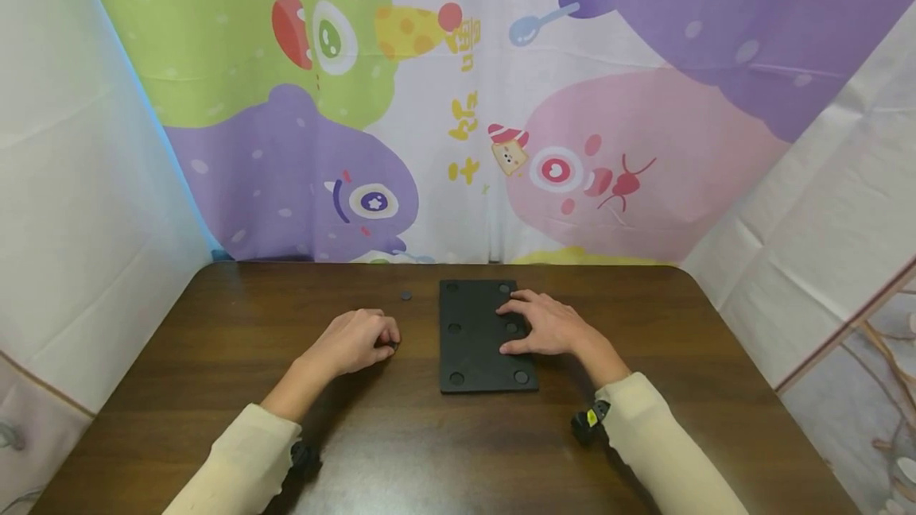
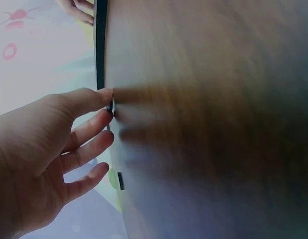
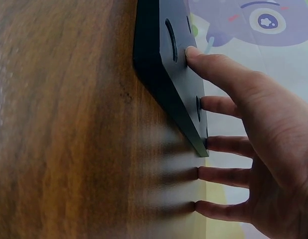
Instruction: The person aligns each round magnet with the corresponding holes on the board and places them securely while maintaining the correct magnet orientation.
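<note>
A flat black board (image 1: 479, 352) lies on the table with several round recesses in two columns. Whether any recess has a disc in it I cannot tell. My right hand (image 1: 547, 324) rests on the board's right side, fingers spread; the right wrist view shows its thumb (image 3: 193, 52) touching the top face. To the left of the board, my left hand (image 1: 361, 340) pinches a small dark disc (image 2: 111, 106) between thumb and index finger, close to the tabletop. Another small dark disc (image 1: 406, 296) lies on the table beyond that hand.
The brown wooden table (image 1: 401, 443) has its far edge against a cartoon-printed curtain (image 1: 458, 221). White cloth panels (image 1: 93, 181) hang at both sides. A dark wrist camera (image 1: 304, 459) sits under the left sleeve, another (image 1: 585, 426) by the right cuff.
</note>
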Motion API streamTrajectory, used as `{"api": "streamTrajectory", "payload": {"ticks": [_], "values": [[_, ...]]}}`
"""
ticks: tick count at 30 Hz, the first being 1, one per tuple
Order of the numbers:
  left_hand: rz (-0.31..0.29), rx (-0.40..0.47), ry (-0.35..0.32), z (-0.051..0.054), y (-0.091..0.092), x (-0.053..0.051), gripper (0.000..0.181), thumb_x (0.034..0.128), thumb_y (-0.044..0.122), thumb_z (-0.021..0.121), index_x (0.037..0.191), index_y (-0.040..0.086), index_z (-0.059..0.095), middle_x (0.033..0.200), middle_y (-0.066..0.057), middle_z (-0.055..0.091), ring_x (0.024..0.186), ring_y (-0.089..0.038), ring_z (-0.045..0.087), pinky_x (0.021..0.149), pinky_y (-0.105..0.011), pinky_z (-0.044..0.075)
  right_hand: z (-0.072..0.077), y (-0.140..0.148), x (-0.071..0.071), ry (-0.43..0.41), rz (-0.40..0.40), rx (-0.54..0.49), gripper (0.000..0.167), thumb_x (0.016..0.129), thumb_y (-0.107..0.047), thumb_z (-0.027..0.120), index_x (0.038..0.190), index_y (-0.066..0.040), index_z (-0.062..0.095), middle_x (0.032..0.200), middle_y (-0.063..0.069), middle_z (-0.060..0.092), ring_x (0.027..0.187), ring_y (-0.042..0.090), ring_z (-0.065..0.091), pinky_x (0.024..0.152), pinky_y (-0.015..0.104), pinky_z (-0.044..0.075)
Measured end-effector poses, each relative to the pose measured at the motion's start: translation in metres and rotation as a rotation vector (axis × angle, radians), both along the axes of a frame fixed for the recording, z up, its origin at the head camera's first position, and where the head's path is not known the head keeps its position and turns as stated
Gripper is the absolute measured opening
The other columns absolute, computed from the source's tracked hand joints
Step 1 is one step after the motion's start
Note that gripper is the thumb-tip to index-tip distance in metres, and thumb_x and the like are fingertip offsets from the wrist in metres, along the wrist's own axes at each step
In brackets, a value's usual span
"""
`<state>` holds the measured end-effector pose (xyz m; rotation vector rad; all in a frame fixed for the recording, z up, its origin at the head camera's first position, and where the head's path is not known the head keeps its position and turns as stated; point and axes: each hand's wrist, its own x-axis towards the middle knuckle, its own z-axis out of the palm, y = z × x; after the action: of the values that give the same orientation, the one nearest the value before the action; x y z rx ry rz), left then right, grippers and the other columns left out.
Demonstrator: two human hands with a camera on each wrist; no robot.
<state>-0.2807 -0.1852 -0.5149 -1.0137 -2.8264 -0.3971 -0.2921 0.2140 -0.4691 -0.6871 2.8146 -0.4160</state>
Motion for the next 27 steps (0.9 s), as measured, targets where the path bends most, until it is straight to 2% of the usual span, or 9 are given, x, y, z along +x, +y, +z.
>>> {"api": "streamTrajectory", "payload": {"ticks": [3, 5, 6, 11, 13, 15, 20, 22, 27], "values": [[0.021, 0.002, -0.026, 0.015, 0.004, 0.010, 0.010, 0.0971, 0.026, 0.089, 0.104, 0.025, 0.083, 0.093, 0.010, 0.071, 0.086, -0.009, 0.068, 0.078, -0.037, 0.062, 0.000, 0.000, 0.000, 0.001, 0.004, -0.004, 0.074, 0.095, -0.062, 0.084, 0.157, -0.027, 0.066, 0.178, 0.017, 0.046, 0.160, 0.048, 0.049, 0.121, 0.082, 0.044], [0.018, 0.007, -0.004, 0.008, 0.003, 0.006, 0.009, 0.0963, 0.027, 0.089, 0.103, 0.026, 0.083, 0.092, 0.010, 0.071, 0.085, -0.009, 0.068, 0.075, -0.036, 0.061, 0.000, 0.000, 0.001, -0.001, 0.004, -0.007, 0.074, 0.094, -0.062, 0.084, 0.157, -0.027, 0.066, 0.178, 0.017, 0.047, 0.160, 0.048, 0.049, 0.121, 0.082, 0.044], [0.041, -0.004, -0.015, 0.013, 0.005, 0.010, 0.011, 0.0938, 0.023, 0.090, 0.102, 0.026, 0.083, 0.091, 0.010, 0.071, 0.083, -0.010, 0.068, 0.074, -0.038, 0.061, 0.000, 0.000, 0.001, -0.001, 0.003, -0.008, 0.074, 0.094, -0.062, 0.084, 0.157, -0.027, 0.066, 0.178, 0.017, 0.047, 0.160, 0.048, 0.049, 0.121, 0.082, 0.044], [0.042, 0.026, 0.012, -0.019, -0.002, -0.011, 0.015, 0.0892, 0.026, 0.092, 0.099, 0.031, 0.082, 0.090, 0.013, 0.069, 0.081, -0.010, 0.066, 0.070, -0.035, 0.056, 0.000, 0.000, 0.000, 0.002, -0.002, -0.007, 0.073, 0.095, -0.061, 0.084, 0.156, -0.027, 0.066, 0.178, 0.017, 0.047, 0.160, 0.048, 0.049, 0.121, 0.081, 0.045], [0.044, 0.026, -0.008, -0.017, -0.001, -0.010, 0.016, 0.0892, 0.027, 0.092, 0.100, 0.032, 0.081, 0.091, 0.013, 0.069, 0.082, -0.010, 0.067, 0.071, -0.035, 0.057, 0.000, 0.000, 0.000, 0.002, -0.002, -0.007, 0.073, 0.095, -0.061, 0.085, 0.156, -0.027, 0.066, 0.178, 0.017, 0.047, 0.160, 0.048, 0.049, 0.121, 0.081, 0.045], [0.027, 0.015, 0.022, -0.020, -0.002, -0.012, 0.015, 0.0893, 0.027, 0.092, 0.100, 0.029, 0.081, 0.091, 0.010, 0.070, 0.081, -0.012, 0.067, 0.068, -0.036, 0.056, 0.000, 0.000, 0.000, 0.003, -0.001, -0.009, 0.073, 0.095, -0.061, 0.085, 0.156, -0.027, 0.066, 0.178, 0.018, 0.047, 0.160, 0.049, 0.049, 0.121, 0.081, 0.045], [0.023, 0.025, 0.027, 0.004, 0.005, 0.004, 0.014, 0.0882, 0.023, 0.091, 0.098, 0.026, 0.081, 0.089, 0.009, 0.071, 0.079, -0.011, 0.066, 0.066, -0.037, 0.056, 0.000, -0.001, -0.001, 0.004, 0.000, -0.013, 0.073, 0.094, -0.061, 0.085, 0.156, -0.026, 0.067, 0.178, 0.018, 0.047, 0.160, 0.049, 0.049, 0.121, 0.081, 0.045], [0.043, 0.017, -0.006, 0.024, 0.011, 0.015, 0.014, 0.0882, 0.021, 0.091, 0.097, 0.024, 0.081, 0.089, 0.009, 0.071, 0.080, -0.011, 0.067, 0.068, -0.037, 0.058, 0.001, -0.001, -0.001, 0.005, 0.000, -0.011, 0.073, 0.094, -0.061, 0.085, 0.156, -0.026, 0.067, 0.178, 0.018, 0.047, 0.160, 0.049, 0.049, 0.121, 0.081, 0.045], [0.081, -0.021, -0.042, 0.041, 0.018, 0.023, 0.011, 0.0905, 0.020, 0.090, 0.098, 0.023, 0.082, 0.091, 0.009, 0.073, 0.083, -0.010, 0.069, 0.072, -0.033, 0.059, 0.000, -0.001, 0.000, 0.000, -0.001, -0.007, 0.073, 0.094, -0.060, 0.085, 0.156, -0.026, 0.067, 0.178, 0.018, 0.047, 0.160, 0.049, 0.049, 0.121, 0.081, 0.045]]}}
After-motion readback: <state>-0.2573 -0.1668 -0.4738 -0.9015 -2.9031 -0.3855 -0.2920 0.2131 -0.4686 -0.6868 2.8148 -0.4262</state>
